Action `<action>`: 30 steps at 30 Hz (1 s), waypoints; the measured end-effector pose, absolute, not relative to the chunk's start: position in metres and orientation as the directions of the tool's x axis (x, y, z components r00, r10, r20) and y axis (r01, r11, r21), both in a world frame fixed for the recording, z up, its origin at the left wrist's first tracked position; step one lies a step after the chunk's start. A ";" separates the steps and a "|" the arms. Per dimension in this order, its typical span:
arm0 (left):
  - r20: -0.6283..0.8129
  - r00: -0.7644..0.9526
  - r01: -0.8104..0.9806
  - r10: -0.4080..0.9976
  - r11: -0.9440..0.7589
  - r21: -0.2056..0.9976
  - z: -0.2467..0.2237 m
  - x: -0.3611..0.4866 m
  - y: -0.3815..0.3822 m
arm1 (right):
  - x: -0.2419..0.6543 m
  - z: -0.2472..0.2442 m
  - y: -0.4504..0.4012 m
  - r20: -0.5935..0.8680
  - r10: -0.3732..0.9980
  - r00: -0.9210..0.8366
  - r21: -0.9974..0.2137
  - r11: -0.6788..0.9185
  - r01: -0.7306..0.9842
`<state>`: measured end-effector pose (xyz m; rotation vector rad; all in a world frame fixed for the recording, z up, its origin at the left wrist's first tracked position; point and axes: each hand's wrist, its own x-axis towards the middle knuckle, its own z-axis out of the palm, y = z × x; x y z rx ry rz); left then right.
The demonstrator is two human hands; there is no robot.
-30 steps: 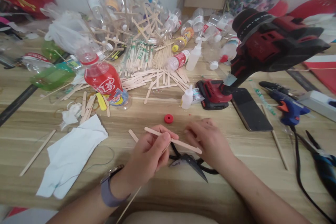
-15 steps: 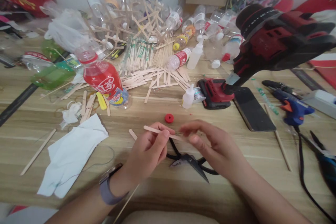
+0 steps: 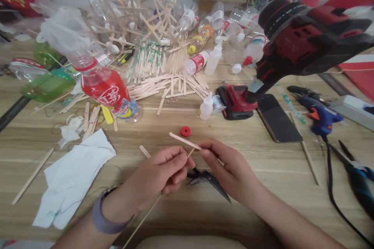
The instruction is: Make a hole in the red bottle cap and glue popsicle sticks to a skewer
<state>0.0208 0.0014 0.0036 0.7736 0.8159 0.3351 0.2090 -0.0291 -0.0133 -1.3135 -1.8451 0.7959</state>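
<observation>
Between the thumb and fingers of my right hand (image 3: 226,165) is a flat wooden craft stick (image 3: 182,139), pointing up and left. My left hand (image 3: 166,167) is closed around a thin wooden skewer (image 3: 143,221); its tip shows above the thumb and crosses close to the craft stick, though I cannot tell whether they touch. Black-handled scissors (image 3: 214,184) lie under and between my hands, partly hidden. A small red disc with a centre hole (image 3: 185,131) rests just beyond them. Another craft stick (image 3: 145,151) pokes out beyond my left hand.
White cloth (image 3: 74,179) lies on the left, near a red drink bottle (image 3: 108,91). A cordless drill (image 3: 292,42) stands at right, beside a phone (image 3: 279,118) and a blue glue gun (image 3: 320,113). Craft sticks (image 3: 159,85) and plastic bottles (image 3: 216,19) crowd the back.
The craft stick has passed from my left hand to my right. My left hand now shows the skewer's tip above its thumb. The view has shifted slightly.
</observation>
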 end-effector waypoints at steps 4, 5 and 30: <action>-0.529 0.651 0.016 0.544 0.688 0.726 0.001 0.019 0.002 | 0.208 -0.018 -0.028 0.381 0.862 -0.333 -0.597 0.505 0.623; -0.539 0.640 0.033 0.548 0.681 0.732 0.000 0.019 0.002 | 0.208 -0.019 -0.028 0.430 0.828 -0.360 -0.515 0.552 0.656; -0.575 0.672 -0.001 0.467 0.777 0.630 0.018 0.025 -0.006 | 0.207 -0.021 -0.036 0.595 0.708 -0.380 -0.345 0.652 0.675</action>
